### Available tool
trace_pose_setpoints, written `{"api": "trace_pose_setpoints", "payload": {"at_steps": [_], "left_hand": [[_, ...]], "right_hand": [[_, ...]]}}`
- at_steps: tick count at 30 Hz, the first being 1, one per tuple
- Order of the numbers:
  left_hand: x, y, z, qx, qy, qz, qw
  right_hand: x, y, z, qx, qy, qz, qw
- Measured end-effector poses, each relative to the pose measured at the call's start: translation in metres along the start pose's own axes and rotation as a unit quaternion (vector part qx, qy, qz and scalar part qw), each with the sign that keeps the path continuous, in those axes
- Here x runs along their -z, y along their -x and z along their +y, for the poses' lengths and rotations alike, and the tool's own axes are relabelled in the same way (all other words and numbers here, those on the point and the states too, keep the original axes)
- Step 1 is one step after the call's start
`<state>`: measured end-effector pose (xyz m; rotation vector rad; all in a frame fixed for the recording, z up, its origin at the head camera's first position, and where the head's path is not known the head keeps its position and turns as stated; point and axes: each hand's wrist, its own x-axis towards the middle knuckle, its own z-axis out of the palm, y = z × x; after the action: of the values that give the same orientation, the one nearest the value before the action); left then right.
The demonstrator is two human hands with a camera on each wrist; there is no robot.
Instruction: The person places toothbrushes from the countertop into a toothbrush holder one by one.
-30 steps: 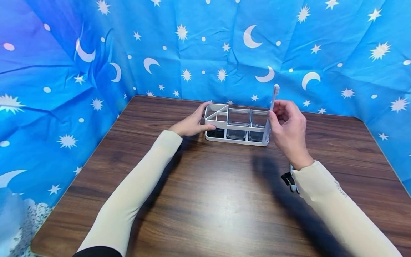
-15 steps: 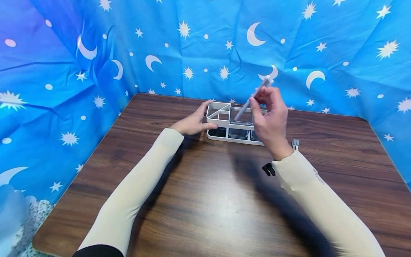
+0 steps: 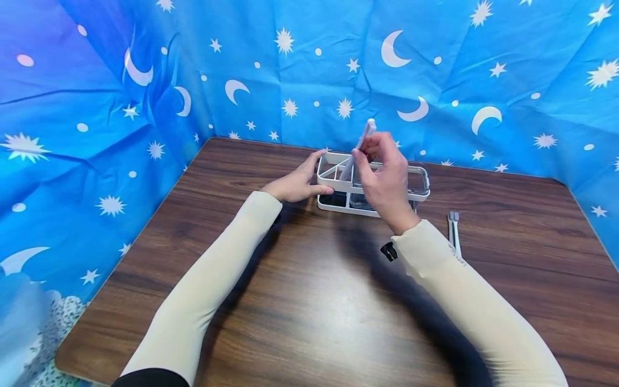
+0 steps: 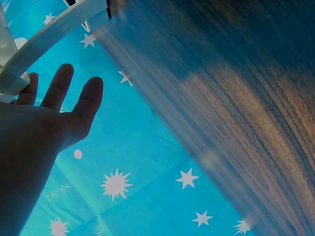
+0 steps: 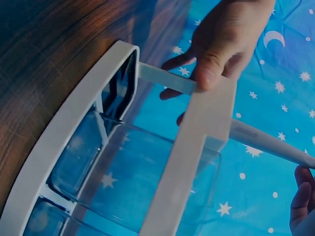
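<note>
A white two-tier toothbrush holder (image 3: 418, 196) stands toward the back of the table, with clear square cups (image 5: 142, 177) set in it. My left hand (image 3: 299, 181) grips its left end, thumb on the front of the upper rim and fingers reaching behind. Between thumb and fingertips, my right hand (image 3: 384, 174) pinches a pale toothbrush (image 3: 366, 132), bristles up and slightly tilted. The lower end of its handle (image 5: 268, 145) goes down into the divided left section of the holder. My right hand covers the middle of the holder in the head view.
Two grey-headed toothbrushes (image 3: 453, 228) lie side by side on the wooden table (image 3: 309, 301), right of the holder, partly behind my right sleeve. A blue cloth (image 3: 309, 70) with moons and stars hangs along the back and left edges.
My right hand has carried the toothbrush leftward from the holder's right end, across the cups, to its divided left section. My left hand keeps its grip on the holder.
</note>
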<state>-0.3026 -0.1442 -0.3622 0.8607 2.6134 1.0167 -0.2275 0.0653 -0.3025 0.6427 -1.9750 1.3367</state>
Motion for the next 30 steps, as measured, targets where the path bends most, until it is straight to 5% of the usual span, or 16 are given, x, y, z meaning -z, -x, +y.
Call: {"api": "trace_pose_setpoints", "payload": {"at_steps": [21,30], "left_hand": [[-0.002,0.003,0.005,0.021,-0.003,-0.001,0.9998],[-0.001,0.004,0.006,0.028,-0.007,-0.001,0.9996]], "right_hand": [[-0.022,0.012,0.019,-0.073,0.098,-0.142,0.982],[-0.025,0.016,0.024,-0.086,0.131,-0.163,0.974]]}}
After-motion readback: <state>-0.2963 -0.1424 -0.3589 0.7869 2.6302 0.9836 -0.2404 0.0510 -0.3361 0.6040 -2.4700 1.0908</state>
